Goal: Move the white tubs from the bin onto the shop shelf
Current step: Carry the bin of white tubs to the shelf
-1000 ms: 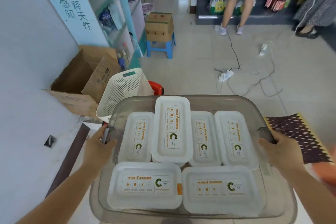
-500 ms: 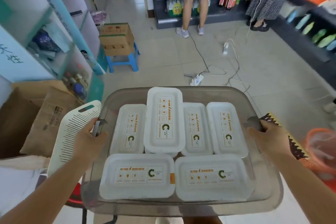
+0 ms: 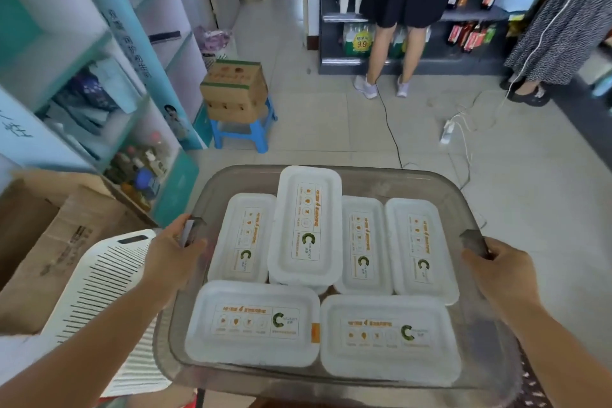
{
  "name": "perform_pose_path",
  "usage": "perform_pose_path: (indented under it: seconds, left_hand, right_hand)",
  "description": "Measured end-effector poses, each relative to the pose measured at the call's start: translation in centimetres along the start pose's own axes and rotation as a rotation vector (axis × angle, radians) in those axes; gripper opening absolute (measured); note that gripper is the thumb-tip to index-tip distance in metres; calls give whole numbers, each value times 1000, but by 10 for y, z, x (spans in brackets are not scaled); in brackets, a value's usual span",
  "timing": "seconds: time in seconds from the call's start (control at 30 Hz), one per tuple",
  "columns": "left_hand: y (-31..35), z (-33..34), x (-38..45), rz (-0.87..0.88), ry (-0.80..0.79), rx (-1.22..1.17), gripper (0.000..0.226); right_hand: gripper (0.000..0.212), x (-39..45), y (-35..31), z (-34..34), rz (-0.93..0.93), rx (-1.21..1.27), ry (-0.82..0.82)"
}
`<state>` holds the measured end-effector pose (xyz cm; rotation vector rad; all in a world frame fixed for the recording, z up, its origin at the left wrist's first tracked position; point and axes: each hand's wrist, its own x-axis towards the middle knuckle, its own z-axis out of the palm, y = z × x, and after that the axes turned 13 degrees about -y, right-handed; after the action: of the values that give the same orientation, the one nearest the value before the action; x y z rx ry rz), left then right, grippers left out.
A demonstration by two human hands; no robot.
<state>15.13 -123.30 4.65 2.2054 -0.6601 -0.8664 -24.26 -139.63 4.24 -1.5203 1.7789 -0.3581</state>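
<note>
Grey translucent bin is held up at both short sides: left hand is curled round the left handle, right hand is curled round the right handle. Six white tubs are packed inside between the hands, all lids up with orange-green labels. Four are laid lengthwise in the far row; the second from left is raised above its neighbours and overlaps them. Two are laid crosswise in the near row, touching each other. Tubs near the hands sit just inside the bin wall, not touched by either hand. A white slotted panel is seen under the left forearm, with brown cartons beside it at left. Teal shelving runs along the left edge. A blue stool carrying a box stands ahead left. Tiled floor lies open ahead of the bin, crossed by cables and a power strip at right. Two people are seen at dark shelves at the far side.
</note>
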Motion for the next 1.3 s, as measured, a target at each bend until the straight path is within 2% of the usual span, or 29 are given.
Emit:
perform_pose_path:
  seconds: [0.07, 0.2, 0.37, 0.57, 0.7, 0.9, 1.0, 1.3]
  left_hand:
    - [16, 5, 20, -5, 4, -24, 49]
    - [38, 8, 68, -17, 10, -24, 54]
    - [59, 4, 144, -45, 2, -52, 57]
    - [99, -15, 241, -24, -5, -58, 55]
    - [126, -32, 304, -35, 14, -73, 53]
    - [160, -44, 379, -32, 50, -61, 52]
    - [172, -44, 421, -55, 72, -68, 47]
    - [217, -39, 529, -162, 183, -21, 53]
  right_hand:
    - [18, 26, -14, -5, -14, -1, -8]
    - [8, 75, -47, -2, -36, 12, -26]
    - [16, 139, -91, 15, -28, 23, -45]
    - [15, 207, -159, 41, -1, 30, -50]
    - [8, 253, -207, 55, -38, 36, -46]
    - [14, 337, -270, 78, -90, 10, -47]
    - [20, 387, -298, 92, -99, 12, -79]
    - [7, 535, -403, 122, -188, -10, -246]
